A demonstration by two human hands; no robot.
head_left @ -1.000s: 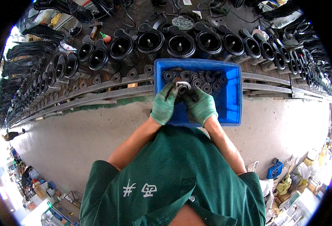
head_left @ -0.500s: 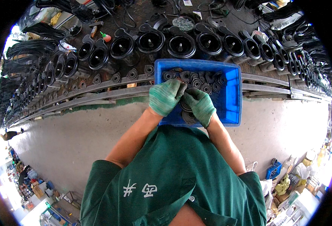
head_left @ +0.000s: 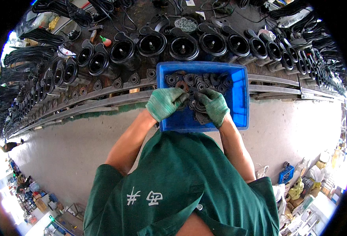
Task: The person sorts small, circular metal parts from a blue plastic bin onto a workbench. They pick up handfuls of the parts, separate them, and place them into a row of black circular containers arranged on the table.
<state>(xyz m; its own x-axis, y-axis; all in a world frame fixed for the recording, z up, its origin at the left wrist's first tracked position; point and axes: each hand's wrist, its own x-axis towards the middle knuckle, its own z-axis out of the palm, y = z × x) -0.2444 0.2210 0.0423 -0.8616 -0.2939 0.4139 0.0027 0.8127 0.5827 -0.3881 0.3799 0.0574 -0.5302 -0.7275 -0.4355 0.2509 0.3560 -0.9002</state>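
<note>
A blue plastic crate [head_left: 242,100] stands in front of me, holding several dark, round-centred metal flanges [head_left: 201,85]. One of them, a brownish flange [head_left: 182,85], lies just beyond my left fingers. Both hands wear green knit gloves with darkened fingertips and are over the crate. My left hand [head_left: 165,104] is closed, fingers pressed together toward the middle. My right hand [head_left: 214,105] faces it with thumb and fingers pinched. Dark parts below blend with the fingertips, so what either pinch holds cannot be made out.
Beyond the crate, black motor-like housings [head_left: 184,48] with upright shafts line a long bench. Along its metal rail [head_left: 102,94] more flanges sit in a row. A red-and-green squeeze bottle [head_left: 105,41] and black cable bundles lie farther back. A smaller blue crate [head_left: 286,174] is on the floor at right.
My hands have drawn apart, the left shifting leftward and the right slightly rightward. The brownish flange and the parts between my hands show more now. The view has shifted slightly.
</note>
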